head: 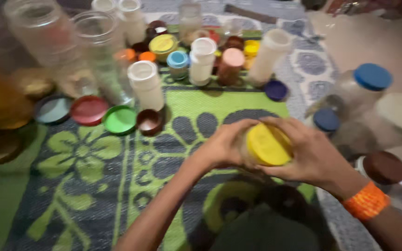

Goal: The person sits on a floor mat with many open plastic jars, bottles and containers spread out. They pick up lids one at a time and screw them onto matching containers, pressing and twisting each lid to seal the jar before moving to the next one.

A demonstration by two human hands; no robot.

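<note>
Fingers of both hands around yellow-lidded jar

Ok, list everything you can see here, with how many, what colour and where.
Jar with yellow lid: one, clear, held between both hands.
Loose lids: four, grey, red, green, brown, in a row on the left.
Blue loose lid: one, top centre-right.
White bottles: several, top centre.
Blue-lidded jar: one, clear, right.
Brown-lidded jar: one, right, near the wrist.
Mat: one, green and grey floral, beneath everything.
Orange wristband: one, right wrist.
Left hand: on the jar's side.
Right hand: on the lid's edge.
</note>
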